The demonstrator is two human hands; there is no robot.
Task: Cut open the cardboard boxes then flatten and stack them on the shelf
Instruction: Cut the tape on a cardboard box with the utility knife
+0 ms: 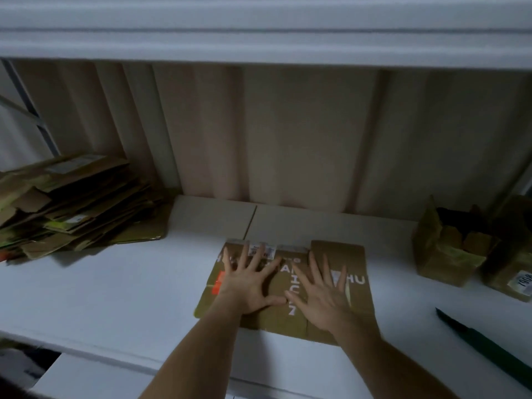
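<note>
At the far left a pile of flattened cardboard boxes (72, 205) lies on the white shelf (115, 298), layered unevenly, its edges jutting at different angles and a few labels showing among the brown sheets. Behind everything hangs a pale pleated curtain (288, 133), and above it runs the underside of an upper shelf (259, 33). Toward the middle of the shelf lies a single flattened box (339, 254), brown with white printed letters, a red patch near its left edge and a strip of tape with small labels along its far edge. Both hands press down on it — the left hand (247, 280) with its fingers straight and spread wide, palm flat on the left part of the cardboard, and just beside it the right hand (322, 295), likewise flat with fingers splayed, on the middle and right part. The thumbs point toward each other and nearly meet. To the right, well apart from the flattened box, stand unopened-looking brown boxes (449, 254) with flaps raised, one bearing a white label. At the lower right edge a dark green blade-like tool (483, 344) lies on the shelf — too dim to identify for certain.
</note>
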